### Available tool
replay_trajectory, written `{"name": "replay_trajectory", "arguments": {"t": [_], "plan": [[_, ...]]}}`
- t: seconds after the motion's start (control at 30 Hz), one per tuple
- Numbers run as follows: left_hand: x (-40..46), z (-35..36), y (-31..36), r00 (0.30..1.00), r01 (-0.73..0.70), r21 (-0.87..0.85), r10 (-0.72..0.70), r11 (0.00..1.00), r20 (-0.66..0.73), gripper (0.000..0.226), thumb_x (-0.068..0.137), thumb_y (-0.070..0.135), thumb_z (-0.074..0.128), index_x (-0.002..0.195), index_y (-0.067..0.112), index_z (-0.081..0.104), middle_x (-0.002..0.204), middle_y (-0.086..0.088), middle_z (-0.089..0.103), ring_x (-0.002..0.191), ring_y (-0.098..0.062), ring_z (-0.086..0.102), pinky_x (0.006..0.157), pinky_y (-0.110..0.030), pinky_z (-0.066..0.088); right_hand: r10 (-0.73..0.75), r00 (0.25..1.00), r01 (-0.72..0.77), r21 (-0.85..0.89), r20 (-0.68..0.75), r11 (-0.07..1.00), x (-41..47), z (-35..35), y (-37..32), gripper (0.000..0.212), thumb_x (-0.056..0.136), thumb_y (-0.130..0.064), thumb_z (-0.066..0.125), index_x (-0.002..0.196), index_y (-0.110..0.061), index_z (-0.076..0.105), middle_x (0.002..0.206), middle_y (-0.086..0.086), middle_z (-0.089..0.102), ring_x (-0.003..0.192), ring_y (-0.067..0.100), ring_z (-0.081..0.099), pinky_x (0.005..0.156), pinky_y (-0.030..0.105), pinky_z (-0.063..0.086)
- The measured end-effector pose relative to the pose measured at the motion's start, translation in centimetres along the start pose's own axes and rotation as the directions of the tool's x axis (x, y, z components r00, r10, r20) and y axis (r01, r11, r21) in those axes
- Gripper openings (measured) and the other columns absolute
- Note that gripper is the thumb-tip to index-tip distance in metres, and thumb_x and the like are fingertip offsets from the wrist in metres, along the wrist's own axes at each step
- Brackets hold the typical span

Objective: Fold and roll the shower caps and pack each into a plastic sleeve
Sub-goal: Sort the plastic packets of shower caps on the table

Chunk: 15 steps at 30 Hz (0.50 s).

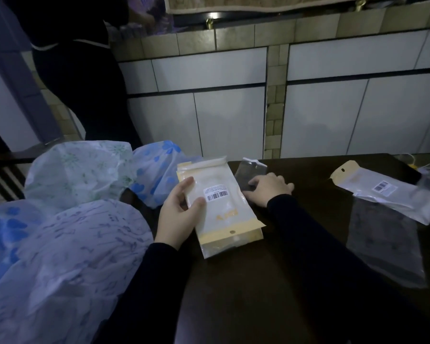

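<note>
sleeve selection, by the look of it: left hand (178, 207) grips a stack of sleeves (219, 207); just right of the stack, right hand (267, 191) rests flat-fingered on a clear sleeve (250, 176). shower caps (67, 219) left of the stack lie unfolded; next move likely calls for freeing one sleeve.

Both arms, in dark sleeves, reach forward from the lower edge of the view. The left hand (178, 207) is curled, palm turned inward, thumb (196, 204) across the front and fingers (184, 185) bent along the far side. The right hand (267, 191) lies palm down, fingers spread and pointing left.
</note>
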<state>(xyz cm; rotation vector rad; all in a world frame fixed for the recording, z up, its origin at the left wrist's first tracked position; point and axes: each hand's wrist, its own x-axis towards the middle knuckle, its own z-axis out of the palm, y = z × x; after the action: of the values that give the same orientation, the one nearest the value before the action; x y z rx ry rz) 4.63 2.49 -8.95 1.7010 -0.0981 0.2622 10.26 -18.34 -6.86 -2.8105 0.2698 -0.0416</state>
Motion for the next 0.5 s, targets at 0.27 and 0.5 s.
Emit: {"name": "replay_trajectory", "arguments": {"t": [0.27, 0.5], "plan": [[-0.5, 0.3, 0.3, 1.0, 0.005, 0.037, -0.005, 0.999, 0.012, 0.053, 0.089, 0.017, 0.066, 0.138, 0.028, 0.048, 0.121, 0.005, 0.062, 0.102, -0.009, 0.065, 0.083, -0.029, 0.057, 0.131, 0.991, -0.112, 0.45, -0.01, 0.886, -2.4, -0.8, 1.4, 0.046, 0.087, 0.001, 0.062, 0.128, -0.018, 0.057, 0.133, 0.006, 0.055, 0.122, 0.024, 0.053, 0.099, 0.037, 0.047], [-0.5, 1.0, 0.7, 0.998, 0.032, 0.157, -0.041, 0.987, 0.052, 0.056, 0.091, 0.027, 0.063, 0.142, 0.036, 0.04, 0.132, 0.001, 0.056, 0.107, -0.013, 0.062, 0.091, -0.037, 0.055, 0.109, 0.909, 0.234, 0.709, -0.402, 0.665, -7.4, -4.3, 2.2, 0.046, 0.092, 0.002, 0.054, 0.132, -0.021, 0.055, 0.129, -0.001, 0.052, 0.106, 0.009, 0.056, 0.078, 0.011, 0.047]]}}
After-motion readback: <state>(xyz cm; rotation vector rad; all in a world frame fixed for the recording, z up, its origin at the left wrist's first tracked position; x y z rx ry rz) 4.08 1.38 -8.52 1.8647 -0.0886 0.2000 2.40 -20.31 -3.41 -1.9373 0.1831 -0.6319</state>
